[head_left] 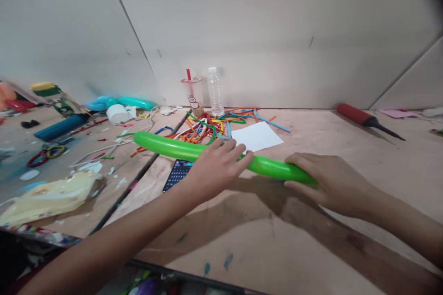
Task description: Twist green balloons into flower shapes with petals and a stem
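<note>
A long, inflated green modelling balloon (169, 147) stretches across the middle of the view above the table, its thin uninflated tip pointing left. My left hand (219, 163) is wrapped over the balloon's middle, fingers curled around it. Around the right end, my right hand (321, 179) is closed, with thumb below and fingers on top; that end is hidden in the palm. Beneath and behind the balloon are a dark phone (178, 174) with its keyboard showing, a white sheet of paper (258, 136) and a pile of uninflated coloured balloons (200, 129).
Against the white wall panel stand a clear bottle (215, 92) and a cup with a red straw (192, 97). At right lies a red hand pump (356, 115). The left table holds a blue pump (60, 127), scissors (46, 154) and a yellowish packet (51, 196).
</note>
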A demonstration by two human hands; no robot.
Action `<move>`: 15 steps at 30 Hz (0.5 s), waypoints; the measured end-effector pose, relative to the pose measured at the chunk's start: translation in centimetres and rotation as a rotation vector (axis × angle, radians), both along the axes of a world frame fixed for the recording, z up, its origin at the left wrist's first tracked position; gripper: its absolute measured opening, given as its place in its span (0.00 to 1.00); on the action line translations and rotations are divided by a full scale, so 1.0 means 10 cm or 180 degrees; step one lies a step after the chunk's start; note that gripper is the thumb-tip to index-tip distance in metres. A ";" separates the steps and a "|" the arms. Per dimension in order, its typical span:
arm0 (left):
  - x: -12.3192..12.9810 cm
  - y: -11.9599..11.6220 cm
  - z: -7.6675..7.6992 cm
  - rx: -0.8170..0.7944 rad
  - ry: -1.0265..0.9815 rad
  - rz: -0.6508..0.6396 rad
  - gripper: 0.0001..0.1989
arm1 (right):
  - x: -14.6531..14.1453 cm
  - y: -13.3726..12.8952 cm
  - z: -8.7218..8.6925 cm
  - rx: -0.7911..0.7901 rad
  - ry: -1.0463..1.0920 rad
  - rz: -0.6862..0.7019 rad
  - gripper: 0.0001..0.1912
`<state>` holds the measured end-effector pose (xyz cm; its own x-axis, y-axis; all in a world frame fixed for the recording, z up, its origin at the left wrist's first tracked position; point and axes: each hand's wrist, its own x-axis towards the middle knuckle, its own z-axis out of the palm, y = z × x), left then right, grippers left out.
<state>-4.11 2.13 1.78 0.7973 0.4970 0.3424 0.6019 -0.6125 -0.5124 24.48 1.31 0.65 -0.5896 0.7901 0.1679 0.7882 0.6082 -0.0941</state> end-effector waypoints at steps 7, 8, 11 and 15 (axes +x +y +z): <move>0.09 -0.08 -0.09 -0.0556 -0.0216 0.0255 0.17 | 0.04 -0.07 -0.09 -0.0290 0.0191 -0.0087 0.20; 0.13 -0.11 -0.13 -0.0720 -0.0193 0.0225 0.19 | 0.00 -0.11 -0.13 -0.0346 0.0175 -0.0069 0.19; 0.21 -0.15 -0.23 -0.0981 -0.0066 0.0168 0.22 | -0.09 -0.20 -0.21 -0.0580 0.0087 -0.0031 0.16; 0.24 -0.18 -0.27 -0.1050 0.0035 0.0239 0.23 | -0.14 -0.24 -0.25 -0.0580 -0.0028 -0.0066 0.13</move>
<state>-1.67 0.35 -0.95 0.7569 0.6372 0.1449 0.6473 -0.7005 -0.3006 23.07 -1.07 -1.81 -0.5736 0.8190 0.0158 0.8017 0.5652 -0.1942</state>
